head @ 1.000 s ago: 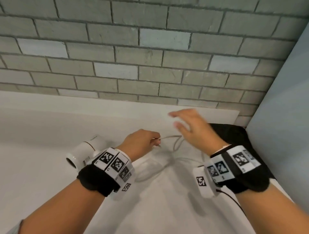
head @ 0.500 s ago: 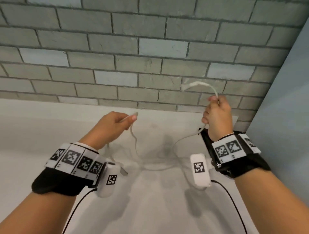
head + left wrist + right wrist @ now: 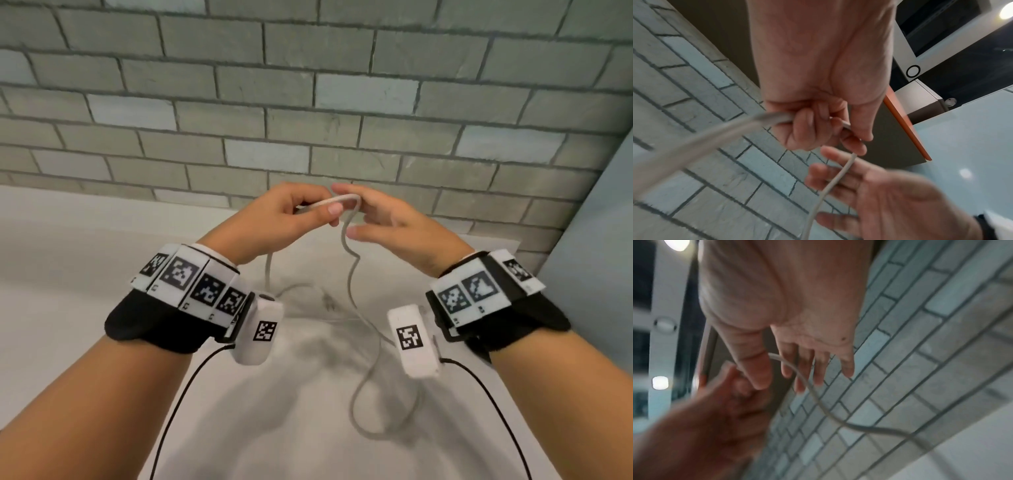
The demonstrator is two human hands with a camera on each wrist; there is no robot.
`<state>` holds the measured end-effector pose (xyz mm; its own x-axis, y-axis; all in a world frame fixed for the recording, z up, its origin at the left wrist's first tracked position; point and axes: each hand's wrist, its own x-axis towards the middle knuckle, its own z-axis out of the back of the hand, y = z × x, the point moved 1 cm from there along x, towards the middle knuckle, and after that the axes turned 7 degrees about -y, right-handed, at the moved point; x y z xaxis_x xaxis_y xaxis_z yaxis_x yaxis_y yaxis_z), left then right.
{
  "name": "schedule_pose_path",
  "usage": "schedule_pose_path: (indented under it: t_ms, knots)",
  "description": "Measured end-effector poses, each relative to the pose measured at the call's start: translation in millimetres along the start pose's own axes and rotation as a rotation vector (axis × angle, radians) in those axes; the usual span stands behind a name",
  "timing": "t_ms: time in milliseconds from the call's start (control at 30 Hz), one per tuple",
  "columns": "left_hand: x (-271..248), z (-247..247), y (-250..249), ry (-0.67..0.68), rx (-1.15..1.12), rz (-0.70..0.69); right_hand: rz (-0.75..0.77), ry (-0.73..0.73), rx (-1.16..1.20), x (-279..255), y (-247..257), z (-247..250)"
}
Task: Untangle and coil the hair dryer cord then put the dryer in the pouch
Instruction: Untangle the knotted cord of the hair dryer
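The grey-white dryer cord (image 3: 349,274) hangs from my two hands, which meet above the white counter (image 3: 85,308), and ends in loose loops (image 3: 380,421) on it. My left hand (image 3: 318,209) grips a bend of the cord in curled fingers and thumb; the left wrist view shows the cord (image 3: 768,118) running through the left hand (image 3: 818,126). My right hand (image 3: 346,210) is held beside it with its fingers straight, and the cord (image 3: 818,399) passes between the thumb and fingers (image 3: 818,369) without being pinched. Neither the dryer nor the pouch is in view.
A grey brick wall (image 3: 308,102) stands close behind the counter. A pale blue wall (image 3: 599,240) closes off the right side. Thin black wires (image 3: 181,404) trail from both wrist cameras over the counter.
The hands, held apart before, have come together in the middle. The right hand came down from its raised grip on the cord and opened. The left hand now holds the bend.
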<state>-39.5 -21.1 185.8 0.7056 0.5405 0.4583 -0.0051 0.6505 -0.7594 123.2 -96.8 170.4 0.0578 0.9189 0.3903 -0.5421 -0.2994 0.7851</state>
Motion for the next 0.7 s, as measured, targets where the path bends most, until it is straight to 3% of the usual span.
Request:
schedule_pose_path:
  t_ms: [100, 200, 400, 533, 700]
  knots:
    - [2, 4, 11, -0.024, -0.144, 0.038, 0.023, -0.057, 0.095, 5, 17, -2]
    - [-2, 2, 37, 0.027, -0.167, 0.135, 0.121, -0.275, 0.042, 10, 17, 8]
    - [-27, -11, 94, 0.153, 0.022, 0.280, 0.211, -0.703, 0.236, 14, 9, 32]
    - [-26, -4, 99, 0.046, 0.019, 0.276, 0.235, -0.739, 0.048, 11, 7, 38]
    - [-25, 9, 92, -0.097, -0.274, 0.298, 0.122, -0.688, -0.320, 8, -27, 37]
